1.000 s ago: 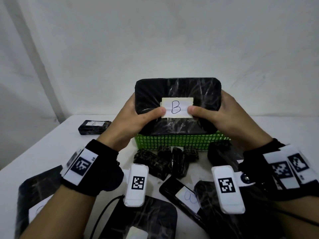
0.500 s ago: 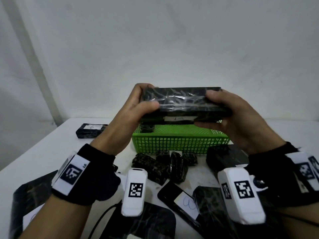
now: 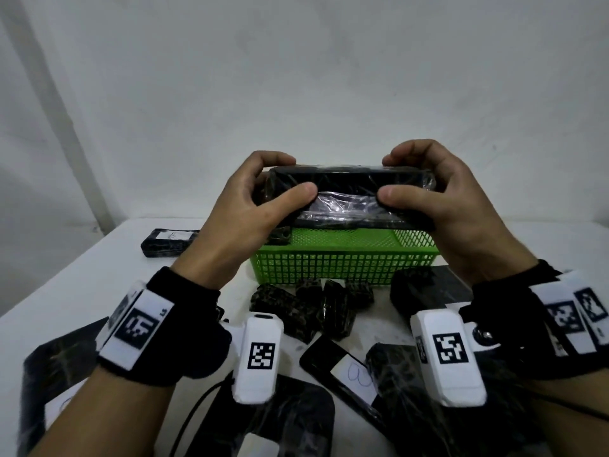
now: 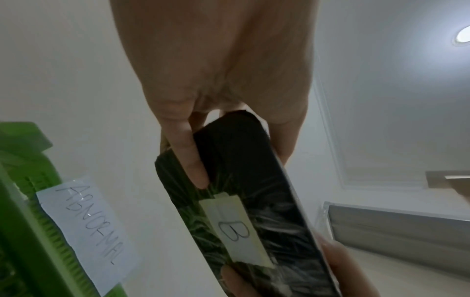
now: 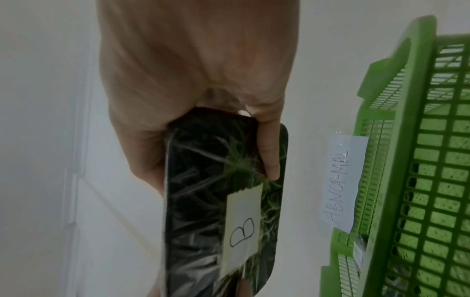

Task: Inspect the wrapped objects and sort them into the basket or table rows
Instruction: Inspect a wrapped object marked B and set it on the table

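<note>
Fingers (image 3: 280, 159) of left hand (image 3: 244, 206) and right hand (image 3: 461, 206) curl round both ends of wrapped B-labelled object (image 3: 349, 196), held above green basket (image 3: 342, 265). Inspection step; next likely needs choosing basket or desk (image 3: 82, 275) row.

A plain indoor sorting station, likely a test or data-collection room. Bare white walls (image 3: 296, 77) back a white table (image 3: 82, 282) strewn with black film-wrapped parcels (image 3: 171, 242); a green mesh basket (image 3: 342, 262) bears a handwritten "ABNORMAL" label (image 4: 89, 231); a recessed ceiling light (image 4: 463, 36) shows overhead.
</note>
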Available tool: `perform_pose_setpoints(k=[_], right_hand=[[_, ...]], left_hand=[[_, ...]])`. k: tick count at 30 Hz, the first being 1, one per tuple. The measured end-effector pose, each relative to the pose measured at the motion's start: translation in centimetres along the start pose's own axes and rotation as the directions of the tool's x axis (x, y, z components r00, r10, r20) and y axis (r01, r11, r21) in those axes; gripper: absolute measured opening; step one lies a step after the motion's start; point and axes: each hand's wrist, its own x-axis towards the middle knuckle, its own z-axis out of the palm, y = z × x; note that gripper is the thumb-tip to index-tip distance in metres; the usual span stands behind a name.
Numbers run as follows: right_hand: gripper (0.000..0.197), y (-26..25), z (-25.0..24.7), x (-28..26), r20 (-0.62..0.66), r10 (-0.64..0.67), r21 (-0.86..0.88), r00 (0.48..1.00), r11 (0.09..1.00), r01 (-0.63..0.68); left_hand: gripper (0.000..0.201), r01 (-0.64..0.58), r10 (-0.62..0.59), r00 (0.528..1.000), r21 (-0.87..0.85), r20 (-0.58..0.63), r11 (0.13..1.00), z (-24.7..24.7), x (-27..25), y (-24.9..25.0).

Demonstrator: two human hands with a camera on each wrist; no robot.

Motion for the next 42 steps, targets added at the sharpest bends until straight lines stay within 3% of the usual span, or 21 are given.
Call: perform_pose_setpoints(k=[2, 5, 8, 12, 16, 19, 25, 29, 34, 39, 42], right_hand=[[0.061, -0.1, -0.3, 0.0, 0.025, -0.004, -0.022, 1.000, 1.000, 0.005], [0.078, -0.2, -0.6, -0.2, 0.086, -0.044, -0.077, 0.995, 0.996, 0.051], [0.076, 0.0, 0.0, -0.2, 0.109, -0.026, -0.006, 0.994, 1.000, 0.027], [0.068, 0.8, 0.5, 0.3, -0.054, 0.130, -0.036, 0.990, 0.991, -0.132], [0.065, 1.6, 0.6, 0.1, -0.058, 0.255, -0.057, 0.965, 0.964, -0.258], [0.073, 1.1, 0.7, 0.0, -0.080, 0.199, -0.117, 0.977, 0.971, -0.207], [0.064, 0.7, 1.1, -0.2, -0.104, 0.070, -0.267, 0.992, 0.959, -0.095], [0.077, -0.1, 0.6, -0.3, -0.050, -0.007, -0.330, 0.999, 0.944, -0.009], [0.083, -0.1, 0.6, -0.4, 0.045, -0.113, -0.493, 0.993, 0.862, 0.121], [0.064, 0.1, 1.1, -0.5, 0.058, -0.023, -0.364, 0.998, 0.930, 0.043], [0.048, 0.7, 1.1, -0.3, 0.027, -0.012, -0.296, 1.000, 0.955, 0.019]], left_hand=[[0.046, 0.034, -0.035, 0.998, 0.018, 0.057, 0.999, -0.3, 0.1, 0.0], [0.052, 0.173, -0.164, 0.983, -0.110, 0.088, 0.979, -0.3, 0.3, -0.1], [0.064, 0.275, -0.263, 0.960, -0.162, 0.091, 0.948, 0.1, 0.3, -0.3], [0.076, 0.167, -0.163, 0.986, -0.213, 0.034, 0.963, 0.6, 0.3, -1.0], [0.083, 0.100, -0.102, 0.995, -0.138, -0.007, 0.985, 1.3, 0.3, -1.3], [0.076, 0.117, -0.118, 0.993, -0.054, -0.002, 0.992, 1.5, 0.2, -1.6], [0.061, 0.105, -0.104, 0.992, 0.003, -0.069, 0.995, 1.9, 0.3, -2.1], [0.062, 0.071, -0.070, 0.997, 0.016, -0.040, 0.997, 1.2, 0.1, -1.1], [0.038, 0.183, -0.186, 0.982, -0.093, -0.021, 0.979, 1.0, 0.2, -0.4], [0.021, 0.142, -0.149, 0.988, -0.126, -0.051, 0.982, 1.0, 0.2, -1.2], [0.028, 0.139, -0.144, 0.989, -0.128, -0.029, 0.982, 1.0, 0.1, -1.8]])
